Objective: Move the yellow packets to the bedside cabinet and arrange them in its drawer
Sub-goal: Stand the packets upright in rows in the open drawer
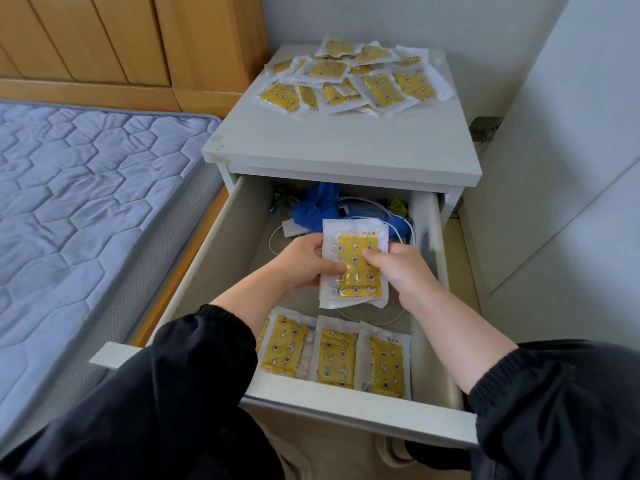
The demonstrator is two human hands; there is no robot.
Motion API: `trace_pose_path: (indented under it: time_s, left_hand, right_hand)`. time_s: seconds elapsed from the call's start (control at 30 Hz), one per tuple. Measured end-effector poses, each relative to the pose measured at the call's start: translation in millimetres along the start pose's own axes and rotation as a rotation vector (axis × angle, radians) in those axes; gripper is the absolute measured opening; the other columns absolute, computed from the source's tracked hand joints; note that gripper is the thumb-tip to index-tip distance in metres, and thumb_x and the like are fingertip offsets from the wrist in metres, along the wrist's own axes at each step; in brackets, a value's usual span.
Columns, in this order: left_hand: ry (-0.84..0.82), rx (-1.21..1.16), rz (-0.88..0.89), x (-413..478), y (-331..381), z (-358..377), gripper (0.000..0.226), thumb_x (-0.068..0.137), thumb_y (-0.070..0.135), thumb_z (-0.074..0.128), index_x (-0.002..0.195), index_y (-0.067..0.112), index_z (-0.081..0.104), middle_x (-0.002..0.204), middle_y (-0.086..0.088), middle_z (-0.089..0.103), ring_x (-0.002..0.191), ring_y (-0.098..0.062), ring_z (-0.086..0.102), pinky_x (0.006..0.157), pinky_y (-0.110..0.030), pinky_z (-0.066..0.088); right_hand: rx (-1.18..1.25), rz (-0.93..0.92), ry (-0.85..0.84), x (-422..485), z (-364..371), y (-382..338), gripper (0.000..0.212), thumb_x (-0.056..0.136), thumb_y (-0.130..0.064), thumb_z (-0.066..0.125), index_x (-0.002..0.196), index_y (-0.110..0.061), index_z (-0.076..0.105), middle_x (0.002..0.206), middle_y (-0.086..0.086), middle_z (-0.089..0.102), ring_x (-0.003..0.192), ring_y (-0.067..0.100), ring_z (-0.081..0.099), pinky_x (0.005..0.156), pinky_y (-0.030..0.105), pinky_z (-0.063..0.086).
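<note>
Left hand point(301, 261) and right hand point(398, 268) gripping small stack of yellow packets point(356, 268) above open drawer point(214, 258), fingers point(372, 256) curling round its edges. Row of packets point(336, 355) lying at drawer front. Loose pile point(349, 81) waiting on bedside cabinet point(339, 143). Risks: slick wrappers sliding apart; stack settling crooked on white cable point(384, 322) beneath.

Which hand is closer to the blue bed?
Left. The left hand grips the packets on the bed side; the right hand pinches them farther away.
</note>
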State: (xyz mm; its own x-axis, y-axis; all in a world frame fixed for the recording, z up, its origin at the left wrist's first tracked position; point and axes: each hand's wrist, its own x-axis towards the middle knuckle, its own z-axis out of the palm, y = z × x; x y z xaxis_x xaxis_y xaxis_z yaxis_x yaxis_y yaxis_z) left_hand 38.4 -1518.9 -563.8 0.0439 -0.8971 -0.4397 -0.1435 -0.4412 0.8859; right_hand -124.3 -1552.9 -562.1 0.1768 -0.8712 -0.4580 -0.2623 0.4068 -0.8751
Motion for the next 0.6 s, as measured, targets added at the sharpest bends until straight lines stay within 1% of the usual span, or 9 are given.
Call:
trace_pose_path:
  time_s: [0.1, 0.2, 0.23, 0.27, 0.33, 0.4, 0.43, 0.5, 0.6]
  left_hand:
    - [0.017, 0.147, 0.071, -1, 0, -2, 0.031, 0.084, 0.006, 0.07, 0.108, 0.021, 0.059, 0.103, 0.0, 0.071, 0.092, -0.014, 0.07, 0.077, -0.031, 0.058]
    - [-0.033, 0.242, 0.131, -2, 1, -2, 0.027, 0.083, 0.005, 0.07, 0.102, 0.021, 0.06, 0.099, 0.0, 0.073, 0.088, -0.013, 0.071, 0.077, -0.029, 0.058]
    - [-0.052, 0.256, 0.142, -3, 1, -1, 0.026, 0.082, 0.004, 0.071, 0.102, 0.019, 0.061, 0.098, -0.001, 0.073, 0.087, -0.014, 0.072, 0.077, -0.029, 0.058]
    - [-0.066, 0.274, 0.15, -3, 2, 0, 0.026, 0.082, 0.004, 0.072, 0.103, 0.017, 0.062, 0.097, -0.003, 0.074, 0.086, -0.015, 0.072, 0.077, -0.03, 0.058]
    - [-0.078, 0.339, 0.16, -3, 1, 2, 0.028, 0.08, 0.007, 0.074, 0.105, 0.014, 0.063, 0.096, -0.003, 0.074, 0.085, -0.014, 0.072, 0.078, -0.03, 0.058]
    - [-0.066, 0.401, 0.152, -1, -2, 4, 0.028, 0.078, 0.012, 0.077, 0.104, 0.012, 0.065, 0.095, -0.002, 0.074, 0.085, -0.015, 0.072, 0.081, -0.032, 0.058]
    - [-0.054, 0.425, 0.145, 1, -5, 5, 0.028, 0.077, 0.014, 0.078, 0.102, 0.01, 0.066, 0.094, -0.004, 0.074, 0.085, -0.017, 0.072, 0.082, -0.035, 0.057]
    - [-0.047, 0.502, 0.13, 5, -11, 6, 0.03, 0.074, 0.02, 0.081, 0.099, 0.009, 0.069, 0.094, -0.007, 0.074, 0.084, -0.022, 0.07, 0.083, -0.041, 0.056]
    - [-0.116, 0.598, 0.096, 9, -16, 7, 0.035, 0.073, 0.026, 0.082, 0.099, 0.008, 0.068, 0.099, -0.013, 0.07, 0.078, -0.017, 0.062, 0.08, -0.04, 0.055]
  right_hand:
    - [-0.178, -0.089, -0.048, 0, -6, -5, 0.02, 0.09, -0.018, 0.064, 0.109, -0.016, 0.059, 0.119, 0.008, 0.065, 0.099, 0.019, 0.063, 0.086, 0.033, 0.051]
    - [-0.541, -0.318, -0.002, 2, -18, -23, 0.062, 0.081, -0.025, 0.073, 0.135, -0.015, 0.043, 0.135, 0.002, 0.051, 0.117, 0.018, 0.053, 0.088, 0.027, 0.044]
    - [-0.676, -0.357, -0.052, 2, -19, -30, 0.066, 0.079, -0.026, 0.076, 0.135, -0.015, 0.044, 0.134, 0.002, 0.052, 0.117, 0.017, 0.053, 0.091, 0.028, 0.045]
    - [-0.809, -0.373, -0.123, 2, -19, -38, 0.061, 0.077, -0.025, 0.077, 0.13, -0.015, 0.05, 0.128, 0.002, 0.057, 0.112, 0.017, 0.057, 0.091, 0.03, 0.048]
    - [-1.02, -0.346, -0.227, 4, -16, -48, 0.038, 0.074, -0.023, 0.079, 0.107, -0.013, 0.064, 0.103, 0.002, 0.067, 0.09, 0.017, 0.064, 0.078, 0.032, 0.054]
    - [-1.125, -0.332, -0.258, 8, -13, -52, 0.023, 0.072, -0.023, 0.08, 0.08, -0.014, 0.061, 0.078, 0.0, 0.06, 0.069, 0.017, 0.056, 0.058, 0.027, 0.045]
    - [-1.147, -0.325, -0.277, 9, -11, -51, 0.028, 0.072, -0.022, 0.08, 0.074, -0.014, 0.054, 0.073, 0.0, 0.054, 0.064, 0.016, 0.05, 0.054, 0.026, 0.038]
    - [-1.171, -0.304, -0.325, 14, -8, -45, 0.032, 0.071, -0.02, 0.081, 0.076, -0.013, 0.05, 0.076, 0.003, 0.053, 0.065, 0.016, 0.048, 0.056, 0.027, 0.037]
    - [-1.167, -0.253, -0.387, 15, -11, -41, 0.028, 0.071, -0.015, 0.081, 0.09, -0.012, 0.061, 0.087, 0.002, 0.064, 0.077, 0.018, 0.061, 0.066, 0.028, 0.049]
